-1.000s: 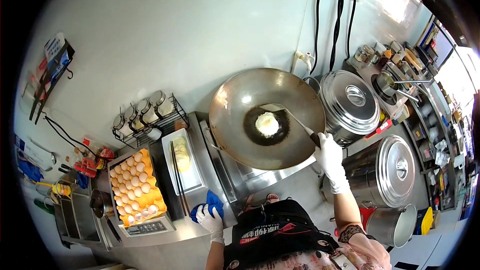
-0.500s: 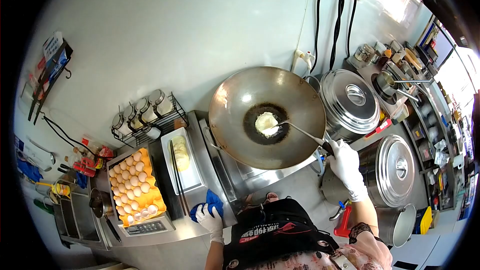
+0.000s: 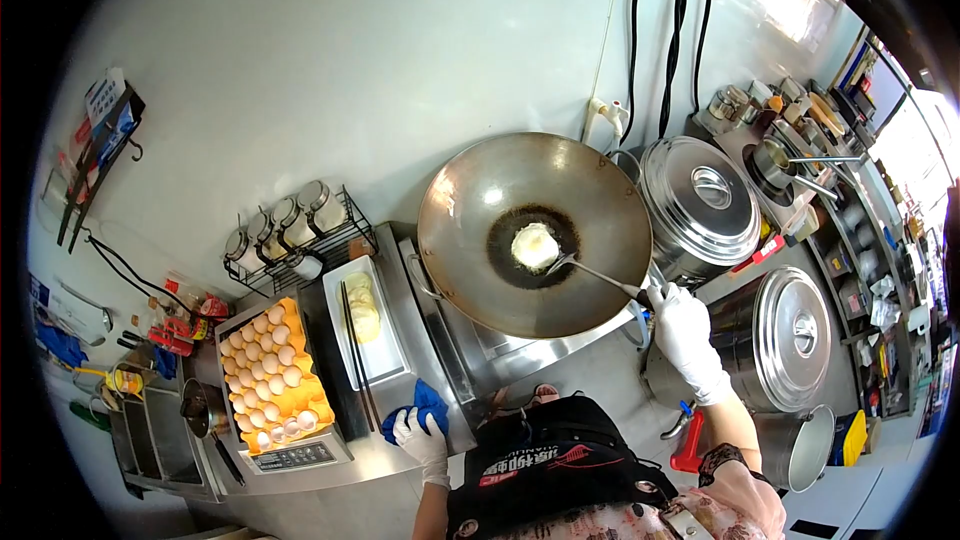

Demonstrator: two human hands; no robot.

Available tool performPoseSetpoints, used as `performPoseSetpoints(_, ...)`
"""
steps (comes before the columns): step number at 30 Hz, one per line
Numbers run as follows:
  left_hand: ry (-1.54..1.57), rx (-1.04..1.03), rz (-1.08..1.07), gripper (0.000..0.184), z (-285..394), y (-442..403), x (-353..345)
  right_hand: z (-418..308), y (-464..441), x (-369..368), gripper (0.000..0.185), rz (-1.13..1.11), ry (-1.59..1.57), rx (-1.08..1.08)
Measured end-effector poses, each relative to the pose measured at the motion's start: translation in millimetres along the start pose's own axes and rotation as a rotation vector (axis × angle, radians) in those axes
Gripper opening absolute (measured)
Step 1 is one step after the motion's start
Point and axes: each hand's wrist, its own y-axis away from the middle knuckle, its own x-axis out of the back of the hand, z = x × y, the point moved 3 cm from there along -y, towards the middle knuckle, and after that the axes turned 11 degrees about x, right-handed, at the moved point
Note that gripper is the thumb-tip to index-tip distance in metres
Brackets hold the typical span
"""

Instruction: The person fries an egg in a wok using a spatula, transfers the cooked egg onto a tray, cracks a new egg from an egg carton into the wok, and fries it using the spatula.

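Note:
A fried egg [image 3: 535,246] lies in the dark, oiled bottom of a large steel wok [image 3: 460,210]. In its white glove, my right hand [image 3: 682,332] is closed around the dark handle of a wok spatula [image 3: 603,274], whose blade touches down beside the egg's right edge. My left hand [image 3: 420,445], also gloved in white, has its fingers curled over a blue cloth [image 3: 430,402] at the counter's front edge. Left of the wok, a white tray [image 3: 388,365] holds several fried eggs, with a pair of dark chopsticks [image 3: 355,350] laid across it.
An orange carton of eggs [image 3: 312,388] rests on an appliance with a button panel. Seasoning jars [image 3: 320,205] stand in a black wire rack behind the tray. To the wok's right are lidded steel pots [image 3: 700,200] and a crowded shelf. A sink [image 3: 170,430] is at far left.
The spatula blade has drawn back from under the egg to its right side. My right hand has shifted slightly left and down. My left hand stays on the cloth.

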Motion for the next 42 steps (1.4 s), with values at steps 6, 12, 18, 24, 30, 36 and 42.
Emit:
performPoseSetpoints(6,-0.001,0.004,0.018,0.033,0,0,-2,-3,-9,-5,0.021,0.044,0.078,0.027)
performPoseSetpoints(12,0.001,0.015,-0.009,0.032,-1,0,-1,3,-11,-11,0.021,0.044,0.065,0.013)
performPoseSetpoints(18,-0.001,0.009,0.001,0.032,1,0,0,17,-7,-2,0.025,0.04,-0.036,-0.101)
performPoseSetpoints(24,-0.021,-0.01,0.011,0.033,-1,-1,-2,27,-1,-7,0.042,0.14,-0.167,-0.19)
performPoseSetpoints(30,-0.005,-0.031,0.029,0.033,2,-1,0,22,-19,-36,0.04,0.071,-0.303,-0.301)
performPoseSetpoints(36,0.025,-0.005,0.036,0.033,0,0,-2,7,-46,-70,0.035,0.069,-0.28,-0.287)
performPoseSetpoints(42,-0.007,-0.023,0.04,0.033,3,0,2,-2,-58,-79,0.029,0.012,-0.242,-0.287)
